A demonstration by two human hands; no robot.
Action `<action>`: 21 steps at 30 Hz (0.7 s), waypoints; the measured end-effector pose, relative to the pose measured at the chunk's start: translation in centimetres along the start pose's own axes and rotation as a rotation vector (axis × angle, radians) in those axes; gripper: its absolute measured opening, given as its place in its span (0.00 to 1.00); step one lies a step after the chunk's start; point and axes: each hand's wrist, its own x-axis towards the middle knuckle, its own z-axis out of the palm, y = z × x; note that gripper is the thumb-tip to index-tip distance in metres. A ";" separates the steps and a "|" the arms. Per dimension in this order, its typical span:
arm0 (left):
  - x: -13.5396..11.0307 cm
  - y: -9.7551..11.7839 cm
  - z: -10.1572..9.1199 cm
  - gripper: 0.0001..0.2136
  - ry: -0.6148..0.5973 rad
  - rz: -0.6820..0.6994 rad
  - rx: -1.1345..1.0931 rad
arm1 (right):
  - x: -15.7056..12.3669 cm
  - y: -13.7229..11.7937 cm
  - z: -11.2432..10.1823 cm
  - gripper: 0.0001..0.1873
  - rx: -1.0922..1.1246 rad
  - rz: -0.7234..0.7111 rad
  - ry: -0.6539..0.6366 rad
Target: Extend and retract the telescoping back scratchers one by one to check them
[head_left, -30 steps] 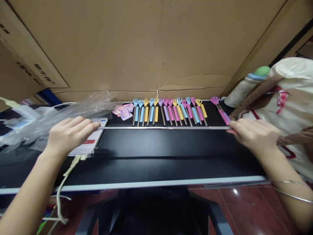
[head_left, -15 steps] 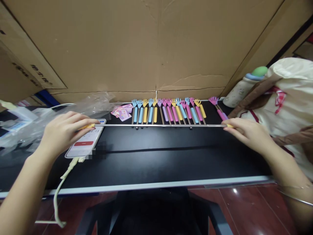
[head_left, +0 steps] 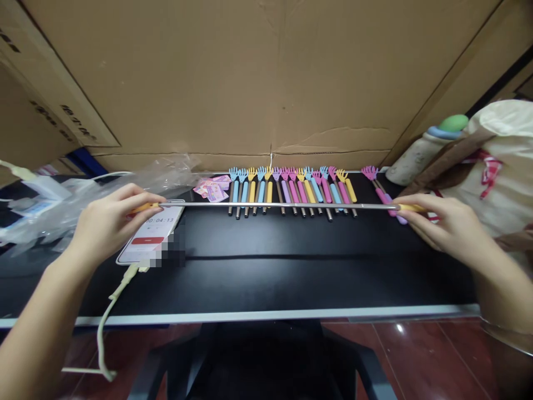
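1. Black counter (head_left: pixel 266 286), brown cardboard (head_left: pixel 250 83) behind it.
2. Extended metal rod (head_left: pixel 277 205) spans the gap between both hands; long axis runs left-right, roughly parallel to the counter's front edge.
3. Left hand (head_left: pixel 114 219) pinches one yellow end; right hand (head_left: pixel 449 225) pinches the other. Neither is nearer: one per end.
4. Rod crosses in front of the lower shafts of the row of scratchers (head_left: pixel 293 194); height above the counter unclear.
5. Phone (head_left: pixel 147 240) sits by the left hand.

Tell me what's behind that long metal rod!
Behind the metal rod are colourful back scratchers, the top end of a smartphone and some black tabletop. The narrow strip directly behind the rod is covered, so those bits of them cannot be seen.
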 end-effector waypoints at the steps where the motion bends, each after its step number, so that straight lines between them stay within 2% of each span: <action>1: -0.1 0.2 -0.2 0.08 0.012 0.002 0.010 | 0.0 -0.1 -0.3 0.23 -0.006 -0.017 0.013; 3: -0.2 1.0 -0.4 0.08 0.019 0.035 -0.002 | 0.0 -0.9 -0.4 0.22 -0.013 -0.072 0.033; 5: 0.0 2.9 -0.2 0.10 -0.016 0.119 -0.031 | 0.2 -2.6 0.1 0.20 -0.035 -0.140 0.025; 8: 0.5 7.3 0.6 0.13 -0.076 0.271 -0.016 | 0.8 -6.9 1.8 0.18 -0.098 -0.235 -0.021; 11: 1.1 11.9 1.2 0.14 -0.021 0.313 -0.029 | 1.1 -11.5 3.6 0.17 -0.134 -0.301 0.053; 14: 1.3 14.9 1.2 0.13 0.024 0.333 -0.040 | 1.1 -14.8 5.0 0.16 -0.140 -0.336 0.067; 17: 1.5 16.2 1.3 0.13 0.049 0.338 -0.032 | 0.9 -16.1 5.8 0.19 -0.181 -0.327 0.099; 21: 1.7 16.1 1.4 0.13 0.018 0.332 -0.038 | 1.0 -16.0 5.9 0.18 -0.223 -0.334 0.128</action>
